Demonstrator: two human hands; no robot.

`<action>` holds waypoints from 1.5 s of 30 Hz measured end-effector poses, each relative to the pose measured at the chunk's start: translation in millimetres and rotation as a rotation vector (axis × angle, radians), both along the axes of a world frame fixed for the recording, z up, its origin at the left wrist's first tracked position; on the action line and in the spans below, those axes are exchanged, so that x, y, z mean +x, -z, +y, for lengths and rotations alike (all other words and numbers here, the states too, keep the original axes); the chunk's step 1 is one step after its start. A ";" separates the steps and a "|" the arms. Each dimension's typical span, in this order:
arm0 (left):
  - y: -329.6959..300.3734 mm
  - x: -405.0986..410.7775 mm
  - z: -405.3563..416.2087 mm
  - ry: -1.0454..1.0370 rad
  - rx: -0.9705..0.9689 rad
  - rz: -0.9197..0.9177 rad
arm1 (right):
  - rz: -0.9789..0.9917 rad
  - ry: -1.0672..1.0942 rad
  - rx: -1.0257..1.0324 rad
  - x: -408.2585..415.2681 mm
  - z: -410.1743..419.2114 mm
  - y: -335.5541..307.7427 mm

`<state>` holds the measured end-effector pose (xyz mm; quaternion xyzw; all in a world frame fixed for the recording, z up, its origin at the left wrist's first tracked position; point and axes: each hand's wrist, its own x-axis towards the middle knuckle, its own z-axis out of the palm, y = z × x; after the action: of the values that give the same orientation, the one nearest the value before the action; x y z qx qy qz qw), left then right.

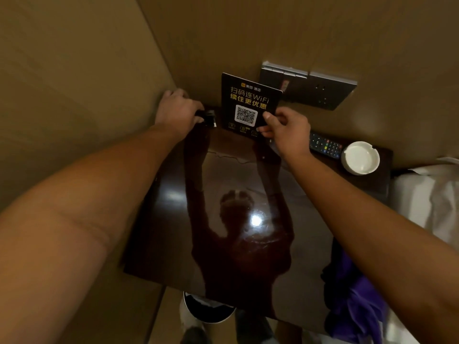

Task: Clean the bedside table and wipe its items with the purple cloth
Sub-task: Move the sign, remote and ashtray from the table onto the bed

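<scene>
The dark glossy bedside table point(223, 184) fills the middle of the view. At its back a black WiFi sign with a QR code point(248, 100) stands upright, and my right hand point(285, 131) pinches its lower right corner. My left hand point(177, 110) grips a small dark object point(207, 117) in the table's back left corner, which is mostly hidden by the fingers. The purple cloth point(355, 301) lies bunched at the table's front right edge, partly under my right forearm. A black remote point(325, 145) and a white ashtray point(361, 157) sit at the back right.
Beige walls close in on the left and behind the table. A switch and socket panel point(320, 88) is on the back wall. White bedding point(429, 194) lies to the right. A bin with a dark liner point(208, 309) stands on the floor below the table's front edge.
</scene>
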<state>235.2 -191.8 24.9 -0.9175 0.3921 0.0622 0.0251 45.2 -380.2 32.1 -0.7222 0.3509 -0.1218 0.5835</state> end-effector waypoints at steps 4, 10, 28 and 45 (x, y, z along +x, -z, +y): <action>-14.4 -4.4 8.9 0.016 -0.053 -0.016 | -0.025 -0.028 -0.030 -5.3 -0.8 -12.8; -54.9 -11.4 16.5 0.042 -0.108 -0.029 | -0.104 -0.001 -0.049 -14.9 -0.9 -44.8; -174.9 -106.0 70.8 0.180 -0.253 0.041 | -0.147 0.202 -0.200 -145.3 70.3 -177.3; -155.2 -318.3 59.8 0.578 -0.305 0.224 | -0.092 0.624 -0.219 -394.5 150.5 -147.2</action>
<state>-83.1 -132.0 180.1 -0.7492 0.6407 0.0935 -0.1392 -349.3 -229.8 179.3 -0.6320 0.5134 -0.3641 0.4522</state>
